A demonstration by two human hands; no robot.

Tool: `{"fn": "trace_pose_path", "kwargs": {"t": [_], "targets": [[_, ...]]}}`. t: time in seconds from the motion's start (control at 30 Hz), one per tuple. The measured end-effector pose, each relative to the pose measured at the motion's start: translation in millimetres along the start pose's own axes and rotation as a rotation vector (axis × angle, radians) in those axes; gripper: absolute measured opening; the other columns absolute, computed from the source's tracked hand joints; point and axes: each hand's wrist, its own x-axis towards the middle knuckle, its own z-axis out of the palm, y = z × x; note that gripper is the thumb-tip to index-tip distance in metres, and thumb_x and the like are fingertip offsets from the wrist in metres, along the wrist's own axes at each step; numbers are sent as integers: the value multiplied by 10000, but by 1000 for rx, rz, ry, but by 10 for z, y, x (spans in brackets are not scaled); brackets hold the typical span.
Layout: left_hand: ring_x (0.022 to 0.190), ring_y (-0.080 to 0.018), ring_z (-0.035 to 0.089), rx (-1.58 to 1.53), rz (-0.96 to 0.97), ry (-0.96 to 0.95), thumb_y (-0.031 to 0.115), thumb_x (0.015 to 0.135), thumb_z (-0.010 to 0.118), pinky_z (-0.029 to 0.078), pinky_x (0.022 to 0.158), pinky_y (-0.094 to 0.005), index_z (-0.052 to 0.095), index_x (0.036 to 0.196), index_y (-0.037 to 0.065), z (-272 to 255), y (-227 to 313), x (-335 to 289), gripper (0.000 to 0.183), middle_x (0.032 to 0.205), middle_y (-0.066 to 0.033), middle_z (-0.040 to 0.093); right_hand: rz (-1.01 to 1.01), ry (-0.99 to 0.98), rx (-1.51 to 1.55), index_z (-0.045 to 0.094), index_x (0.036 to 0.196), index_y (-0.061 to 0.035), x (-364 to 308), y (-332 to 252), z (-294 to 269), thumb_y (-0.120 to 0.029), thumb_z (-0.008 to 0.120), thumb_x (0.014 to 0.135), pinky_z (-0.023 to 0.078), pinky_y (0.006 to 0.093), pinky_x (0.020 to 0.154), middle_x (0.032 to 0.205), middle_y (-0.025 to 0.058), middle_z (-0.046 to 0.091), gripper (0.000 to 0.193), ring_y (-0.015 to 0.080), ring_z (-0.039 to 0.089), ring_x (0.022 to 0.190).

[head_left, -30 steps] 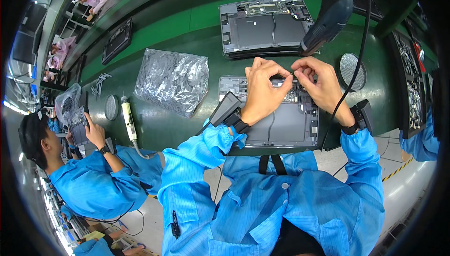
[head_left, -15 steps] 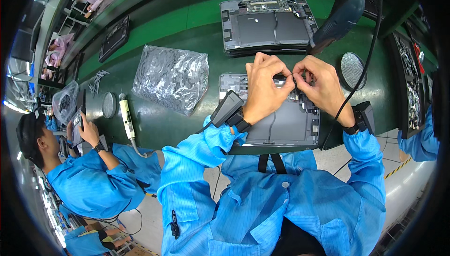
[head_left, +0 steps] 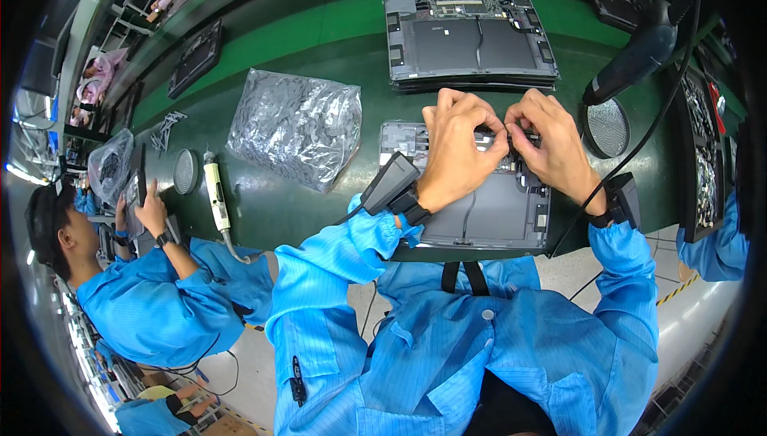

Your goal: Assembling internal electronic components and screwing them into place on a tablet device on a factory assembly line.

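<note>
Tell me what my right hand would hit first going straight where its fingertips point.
Probably your left hand: it looks almost touching your right hand, though depth is unclear.

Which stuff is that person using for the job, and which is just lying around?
Seems in use:
left hand
right hand
open laptop base under them

Seems just lying about:
stacked laptop bases
clear bag of dark pieces
pale corded tool
left round dish
right round dish
</note>
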Motion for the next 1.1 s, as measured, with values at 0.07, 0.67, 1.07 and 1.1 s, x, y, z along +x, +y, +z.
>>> {"fn": "trace_pose_path", "kwargs": {"t": [0.07,0.67,1.07,1.1], "targets": [[1113,-240,553,22,-9,-9,156,788,851,339,955,-435,779,852,116,-73,45,-43,104,1046,13,715,20,-28,18,662,944,-23,7,1,1,9,749,853,465,407,725,882,100,593,130,281,584,766],[1148,-290,676,197,177,-129,217,878,818,421,1067,-499,808,1160,88,-385,-152,-256,310,1243,-101,737,184,-27,102,702,947,6,40,-52,270,28,752,877,418,339,563,802,72,561,89,177,504,594],[1120,-283,664,328,290,-163,194,883,783,412,1057,-507,783,1165,69,-368,-124,-272,309,1207,-134,696,52,-124,-202,695,897,-26,179,-212,215,-13,746,856,525,449,650,890,110,663,67,361,680,742],[1120,-283,664,329,286,-162,194,883,783,412,1057,-507,783,1165,69,-363,-132,-274,309,1207,-134,696,25,-142,-266,692,880,-36,197,-233,203,-27,745,857,534,467,671,896,106,667,58,379,687,770]]}}
